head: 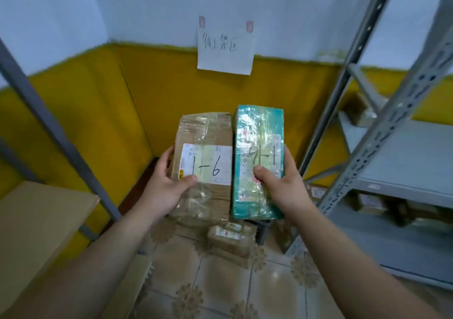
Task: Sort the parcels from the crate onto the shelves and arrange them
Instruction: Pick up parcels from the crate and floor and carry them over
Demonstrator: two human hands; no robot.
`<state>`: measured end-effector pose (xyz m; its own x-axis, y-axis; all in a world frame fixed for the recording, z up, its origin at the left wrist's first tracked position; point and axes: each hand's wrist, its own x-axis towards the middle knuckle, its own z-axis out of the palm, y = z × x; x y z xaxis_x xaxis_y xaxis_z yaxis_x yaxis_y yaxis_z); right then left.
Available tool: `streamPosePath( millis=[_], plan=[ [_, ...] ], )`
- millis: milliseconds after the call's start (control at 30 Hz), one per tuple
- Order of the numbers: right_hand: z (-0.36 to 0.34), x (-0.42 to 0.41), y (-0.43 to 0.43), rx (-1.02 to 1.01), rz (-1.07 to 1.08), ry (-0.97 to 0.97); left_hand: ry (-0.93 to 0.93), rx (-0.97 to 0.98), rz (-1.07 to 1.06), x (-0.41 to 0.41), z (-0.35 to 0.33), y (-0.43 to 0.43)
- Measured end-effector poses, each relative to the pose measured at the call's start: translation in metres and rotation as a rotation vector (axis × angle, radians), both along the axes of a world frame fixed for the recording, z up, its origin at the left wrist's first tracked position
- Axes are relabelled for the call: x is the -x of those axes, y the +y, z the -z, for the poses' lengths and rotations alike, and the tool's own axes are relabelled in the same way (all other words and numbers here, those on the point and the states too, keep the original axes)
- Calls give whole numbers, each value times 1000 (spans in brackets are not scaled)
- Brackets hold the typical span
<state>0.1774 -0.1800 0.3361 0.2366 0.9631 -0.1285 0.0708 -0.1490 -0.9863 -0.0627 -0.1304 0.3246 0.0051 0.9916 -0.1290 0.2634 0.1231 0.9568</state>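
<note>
Left hand [166,184] grips the brown cardboard parcel marked 1-6 [208,132] at its lower left side, thumb across the label. Right hand [282,184] grips the teal film-wrapped parcel [259,127] likewise. Each parcel stands mostly above its grip, with inner edges touching. Risk: the glossy film (slippery, judging by the glare) may slide under a thumb, or a top-heavy parcel may tip onto the small parcel [230,240] below both grips.

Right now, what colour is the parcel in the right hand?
Teal green parcel, wrapped in clear tape; head view.
</note>
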Motion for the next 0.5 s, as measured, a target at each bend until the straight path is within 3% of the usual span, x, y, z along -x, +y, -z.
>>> streamPosePath(
  millis=[233,500],
  plan=[
    [-70,17,-92,-190,192,-68,-54,-236,123,2,-78,-57],
    [-103,20,-191,-225,337,-174,-99,-277,306,-7,-113,-123]
  ],
)
